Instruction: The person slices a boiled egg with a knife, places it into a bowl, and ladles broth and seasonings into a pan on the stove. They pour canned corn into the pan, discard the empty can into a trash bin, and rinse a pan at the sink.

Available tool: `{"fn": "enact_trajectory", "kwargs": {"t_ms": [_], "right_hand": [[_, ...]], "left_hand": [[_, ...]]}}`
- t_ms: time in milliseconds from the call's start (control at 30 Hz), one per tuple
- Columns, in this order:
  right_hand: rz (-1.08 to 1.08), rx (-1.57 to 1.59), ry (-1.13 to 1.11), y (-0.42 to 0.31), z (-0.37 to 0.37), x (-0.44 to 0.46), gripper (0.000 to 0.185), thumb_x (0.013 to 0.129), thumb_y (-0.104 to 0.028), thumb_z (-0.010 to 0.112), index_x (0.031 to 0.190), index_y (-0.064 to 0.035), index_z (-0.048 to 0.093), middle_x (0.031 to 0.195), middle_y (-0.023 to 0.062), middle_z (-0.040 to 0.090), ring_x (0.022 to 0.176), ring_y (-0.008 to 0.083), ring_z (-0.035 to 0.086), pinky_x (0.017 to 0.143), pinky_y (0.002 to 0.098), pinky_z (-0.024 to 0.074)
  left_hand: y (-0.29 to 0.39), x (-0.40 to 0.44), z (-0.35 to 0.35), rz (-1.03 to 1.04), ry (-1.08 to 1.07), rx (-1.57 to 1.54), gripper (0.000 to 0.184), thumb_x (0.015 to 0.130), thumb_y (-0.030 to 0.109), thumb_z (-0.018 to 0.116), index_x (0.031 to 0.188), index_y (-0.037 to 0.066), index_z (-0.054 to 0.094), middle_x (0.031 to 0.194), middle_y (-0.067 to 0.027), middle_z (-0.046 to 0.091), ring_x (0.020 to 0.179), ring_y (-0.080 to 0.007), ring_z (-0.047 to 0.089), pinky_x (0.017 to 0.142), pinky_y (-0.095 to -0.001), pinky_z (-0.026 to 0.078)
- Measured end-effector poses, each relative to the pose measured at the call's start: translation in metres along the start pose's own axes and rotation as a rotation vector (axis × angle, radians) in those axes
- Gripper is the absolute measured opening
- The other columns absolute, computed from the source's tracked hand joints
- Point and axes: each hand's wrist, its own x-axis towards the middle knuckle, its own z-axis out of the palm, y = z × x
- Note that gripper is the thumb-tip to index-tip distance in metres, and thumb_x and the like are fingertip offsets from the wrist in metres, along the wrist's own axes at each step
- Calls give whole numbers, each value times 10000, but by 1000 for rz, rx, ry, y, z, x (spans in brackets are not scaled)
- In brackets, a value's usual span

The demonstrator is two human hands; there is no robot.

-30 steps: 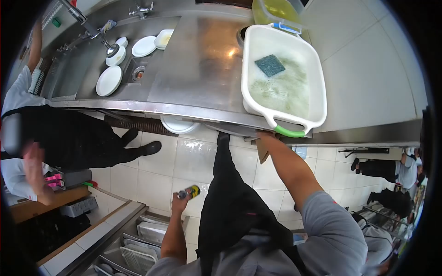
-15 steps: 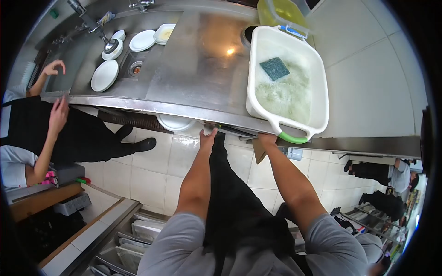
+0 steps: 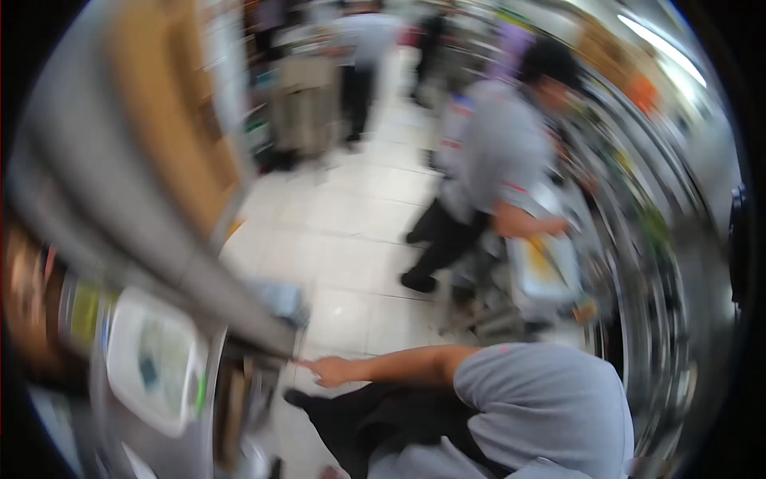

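Note:
My right hand (image 3: 331,371) reaches out to the left at the end of the bare forearm, its index finger stretched forward. Nothing shows in it, though motion blurs the fingers. It is nearest to the counter's end, with the white tub (image 3: 169,425) farther left. Inside that tub a dark green scouring pad (image 3: 148,373) lies in cloudy water, and a green handle (image 3: 201,393) marks its near side. My left hand is out of sight.
A co-worker (image 3: 503,152) in a grey shirt and dark trousers stands at the right, beside a white tray (image 3: 550,267) holding something yellow. Farther back, another person (image 3: 363,56) stands past a cart (image 3: 307,104). A tiled floor (image 3: 327,239) runs between wall and counters.
The view has swung right, from the sink counter to the kitchen aisle. Both hands were at the counter's front edge; now my right hand is away from it and my left has left the view.

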Motion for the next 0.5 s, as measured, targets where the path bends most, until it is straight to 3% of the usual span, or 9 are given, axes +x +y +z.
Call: {"fn": "enact_trajectory", "kwargs": {"t_ms": [33, 67, 100, 167, 200, 267, 333, 400, 500], "right_hand": [[55, 7, 31, 48, 7, -38, 867, 826, -178, 652, 1589, -200, 240, 1230, 245, 656, 1019, 444, 654, 903, 528, 520], [-13, 28, 346, 127, 24, -66, 769, 827, -201, 660, 1536, -199, 361, 1109, 220, 703, 1073, 438, 646, 942, 523, 506], [328, 173, 281, 159, -1, -116, 691, 823, -230, 684, 1478, -196, 464, 1147, 218, 697, 1122, 426, 636, 972, 518, 491], [623, 186, 485, 235, -17, -226, 637, 804, -306, 732, 1402, -172, 557, 1159, 200, 700, 1125, 409, 641, 968, 504, 494], [769, 170, 506, 316, 7, -268, 598, 805, -361, 729, 1350, -146, 612, 1178, 173, 705, 1128, 381, 647, 969, 501, 493], [1152, 218, 648, 291, -15, -389, 502, 814, -303, 667, 1276, -106, 663, 1171, 169, 716, 1065, 350, 688, 919, 463, 544], [1394, 267, 1094, 291, 16, -468, 334, 808, -194, 618, 1104, -76, 720, 1104, 170, 735, 1008, 329, 719, 854, 444, 576], [1522, 796, 1026, 262, 32, -528, 301, 832, -239, 619, 1006, -15, 721, 926, 171, 742, 801, 349, 738, 698, 474, 603], [1476, 721, 871, 226, 84, -585, 273, 850, -229, 602, 909, 12, 716, 839, 176, 722, 707, 311, 727, 594, 461, 615]], "left_hand": [[22, -8, 16, 20, -45, 101, 485, 979, 228, 595, 1430, 93, 479, 1316, -138, 573, 1204, -234, 537, 967, -541, 416], [48, -18, 37, 40, -89, 197, 474, 978, 224, 594, 1420, 88, 487, 1293, -137, 582, 1177, -233, 547, 942, -531, 426], [67, -24, 55, 56, -131, 300, 464, 977, 221, 593, 1409, 83, 496, 1270, -136, 591, 1151, -232, 557, 918, -522, 435], [100, -33, 80, 92, -187, 463, 443, 975, 215, 590, 1387, 74, 512, 1223, -134, 608, 1098, -230, 577, 870, -503, 454], [115, -38, 87, 108, -208, 528, 433, 974, 212, 589, 1377, 69, 520, 1199, -133, 617, 1071, -229, 587, 846, -494, 464], [142, -41, 93, 143, -244, 652, 414, 971, 205, 587, 1355, 59, 536, 1152, -132, 634, 1019, -227, 607, 798, -475, 483], [171, -39, 100, 164, -277, 754, 395, 969, 199, 585, 1333, 49, 552, 1105, -130, 652, 966, -225, 627, 750, -456, 501], [190, -32, 110, 194, -295, 845, 377, 967, 192, 583, 1312, 39, 568, 1058, -128, 669, 913, -224, 647, 702, -438, 520], [215, -26, 145, 297, -377, 967, 353, 964, 183, 579, 1279, 24, 593, 988, -126, 695, 833, -221, 677, 629, -409, 549]]}}
